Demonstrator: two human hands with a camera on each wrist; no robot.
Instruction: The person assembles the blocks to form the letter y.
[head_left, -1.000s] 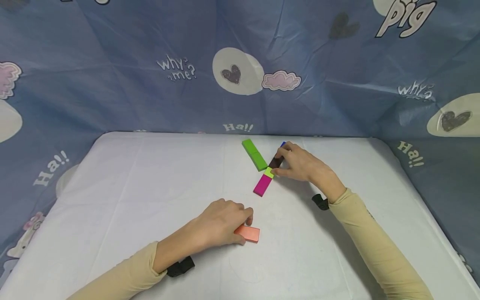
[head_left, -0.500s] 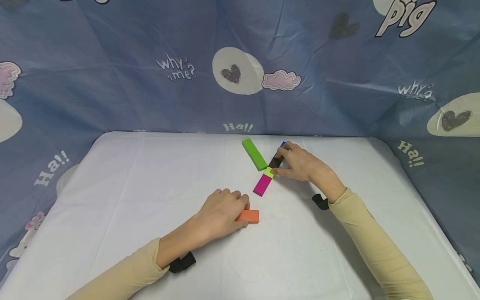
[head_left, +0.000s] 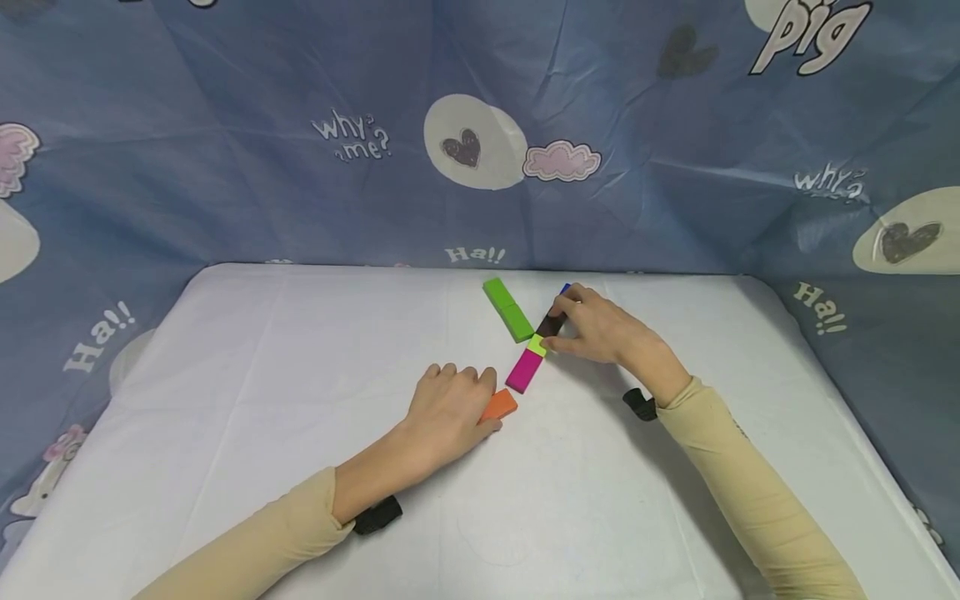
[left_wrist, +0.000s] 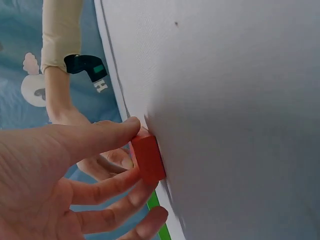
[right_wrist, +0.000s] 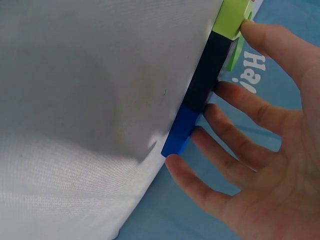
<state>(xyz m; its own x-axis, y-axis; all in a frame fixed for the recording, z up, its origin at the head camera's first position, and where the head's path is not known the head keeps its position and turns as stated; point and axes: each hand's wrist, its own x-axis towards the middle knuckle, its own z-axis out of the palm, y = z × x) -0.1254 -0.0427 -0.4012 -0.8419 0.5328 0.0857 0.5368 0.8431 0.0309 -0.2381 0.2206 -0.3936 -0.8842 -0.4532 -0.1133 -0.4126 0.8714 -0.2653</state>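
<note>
Orange rectangular block (head_left: 498, 405) in left hand (head_left: 448, 408), smooth-faced.

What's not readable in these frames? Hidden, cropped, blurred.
- Orange block: head view, near end under the left hand; whether it touches the pink block cannot be told.
- Black block and blue block: head view, mostly behind the right hand.
- Green block: left wrist view, only a sliver, cut by the bottom edge.
</note>
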